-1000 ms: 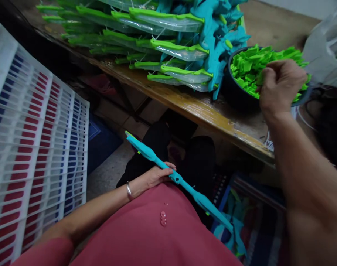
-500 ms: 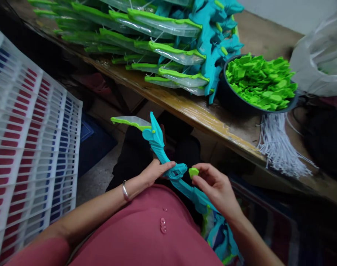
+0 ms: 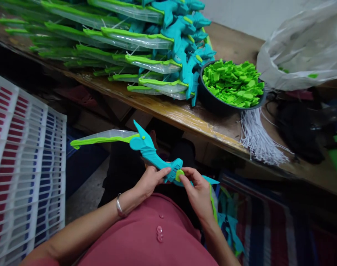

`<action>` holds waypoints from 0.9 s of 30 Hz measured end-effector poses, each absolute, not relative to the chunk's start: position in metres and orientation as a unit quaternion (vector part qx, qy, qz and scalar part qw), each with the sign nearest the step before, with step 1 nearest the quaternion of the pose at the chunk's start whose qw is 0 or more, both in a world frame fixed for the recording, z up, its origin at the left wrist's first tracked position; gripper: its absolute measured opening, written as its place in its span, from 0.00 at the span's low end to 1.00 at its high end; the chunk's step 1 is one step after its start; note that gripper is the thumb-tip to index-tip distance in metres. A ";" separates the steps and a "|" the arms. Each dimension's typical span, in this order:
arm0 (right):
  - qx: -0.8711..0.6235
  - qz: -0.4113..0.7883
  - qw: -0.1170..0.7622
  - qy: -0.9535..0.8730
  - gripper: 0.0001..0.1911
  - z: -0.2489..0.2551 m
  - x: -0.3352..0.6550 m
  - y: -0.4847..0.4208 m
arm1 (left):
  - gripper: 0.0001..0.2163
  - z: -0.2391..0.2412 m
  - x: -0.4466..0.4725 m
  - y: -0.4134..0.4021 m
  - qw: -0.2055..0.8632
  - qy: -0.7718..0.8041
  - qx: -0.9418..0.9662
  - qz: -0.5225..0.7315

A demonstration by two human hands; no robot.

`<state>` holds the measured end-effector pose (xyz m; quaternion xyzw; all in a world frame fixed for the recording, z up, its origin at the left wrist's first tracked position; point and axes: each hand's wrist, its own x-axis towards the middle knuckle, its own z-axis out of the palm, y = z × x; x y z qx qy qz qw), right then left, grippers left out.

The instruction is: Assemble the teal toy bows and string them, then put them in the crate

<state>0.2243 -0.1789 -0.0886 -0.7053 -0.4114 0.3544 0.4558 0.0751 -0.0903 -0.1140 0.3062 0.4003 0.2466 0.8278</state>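
My left hand [image 3: 152, 180] is wrapped round the middle of a teal plastic toy bow [image 3: 145, 145], its thumb lying along the top. A clear limb edged in green stretches out to the left from the bow. Between thumb and fingertips, my right hand [image 3: 198, 194] pinches a small lime-green plastic piece [image 3: 180, 174]. That piece is at the slotted centre of the bow; whether it sits in the slot I cannot tell. The bow's other end passes behind my right hand and is partly hidden.
On the wooden table [image 3: 213, 127] are stacked toy bows [image 3: 182, 55], a dark bowl [image 3: 213, 103] heaped with green pieces, white strings [image 3: 258, 136] hanging over the edge, and a plastic bag [image 3: 293, 55]. A white crate [image 3: 27, 166] stands left. More teal parts [image 3: 231, 225] lie at lower right.
My right hand has brought the green piece left onto the bow's centre. The bow has turned, so its slotted face and left limb show differently. The whole view has shifted.
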 end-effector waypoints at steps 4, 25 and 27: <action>-0.688 0.345 0.468 -0.435 0.10 -0.086 0.230 -0.180 | 0.27 -0.114 0.074 -0.087 0.835 0.387 0.311 0.238; -0.630 0.259 0.380 -0.626 0.06 -0.069 0.235 -0.153 | 0.26 -0.112 0.062 -0.068 0.823 0.354 0.391 0.212; -0.629 0.246 0.382 -0.631 0.06 -0.069 0.234 -0.153 | 0.26 -0.113 0.062 -0.067 0.826 0.348 0.393 0.206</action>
